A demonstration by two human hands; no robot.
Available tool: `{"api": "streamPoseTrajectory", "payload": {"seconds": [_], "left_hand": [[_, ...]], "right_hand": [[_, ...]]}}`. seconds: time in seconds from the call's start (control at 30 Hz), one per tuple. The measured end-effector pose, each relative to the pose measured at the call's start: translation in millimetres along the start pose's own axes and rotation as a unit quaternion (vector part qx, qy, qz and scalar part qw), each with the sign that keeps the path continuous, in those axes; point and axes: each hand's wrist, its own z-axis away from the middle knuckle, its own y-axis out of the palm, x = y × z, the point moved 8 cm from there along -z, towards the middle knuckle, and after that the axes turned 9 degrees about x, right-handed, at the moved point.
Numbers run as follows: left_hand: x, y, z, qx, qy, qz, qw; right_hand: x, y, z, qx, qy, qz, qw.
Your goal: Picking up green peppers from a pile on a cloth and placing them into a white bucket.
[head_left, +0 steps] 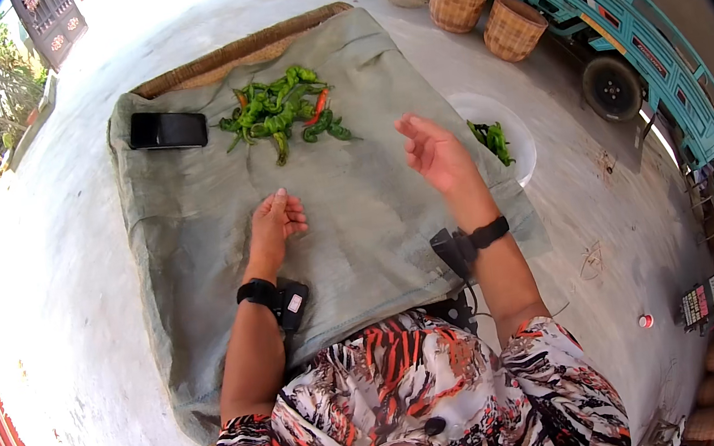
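Note:
A pile of green chili peppers [274, 108], with a few red or orange ones among them, lies on a grey-green woven cloth [352, 190]. My left hand [275, 225] is over the cloth on the near side of the pile, fingers loosely curled and nothing visible in them. To the right of the peppers, my right hand [434, 150] is raised with its palm turned inward and its fingers bent, also without a visible object. Beyond it, partly hidden by the cloth's edge, a whitish plastic basin [523, 148] holds more green peppers [492, 141].
A black smartphone [168, 130] lies left of the pile. The cloth covers a surface with a woven rim [239, 50]. Wicker baskets [514, 28] stand by a turquoise cargo tricycle [638, 44]. A red-and-white bottle cap [645, 321] is on the concrete floor [58, 262].

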Motion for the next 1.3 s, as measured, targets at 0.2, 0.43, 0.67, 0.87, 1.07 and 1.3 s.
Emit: {"api": "streamPoseTrajectory", "payload": {"seconds": [0.2, 0.43, 0.67, 0.87, 1.07, 1.3], "left_hand": [[5, 5, -2, 0.011, -0.008, 0.004, 1.000], [8, 2, 4, -0.005, -0.016, -0.002, 1.000], [7, 3, 9, 0.015, -0.016, 0.016, 1.000], [-10, 18, 13, 0.027, 0.001, 0.047, 0.999], [-2, 20, 7, 0.044, 0.008, -0.042, 0.998], [3, 0, 7, -0.015, 0.013, 0.056, 0.998]], "right_hand": [[-36, 3, -52, -0.024, 0.070, 0.482, 0.873], [-55, 33, -85, -0.074, 0.003, 0.787, 0.613], [-99, 49, -74, 0.059, 0.140, 0.404, 0.902], [-131, 75, -40, 0.133, 0.239, 0.171, 0.947], [-143, 62, -27, 0.107, 0.251, 0.148, 0.951], [-67, 20, -20, -0.013, 0.067, -0.038, 0.997]]}}
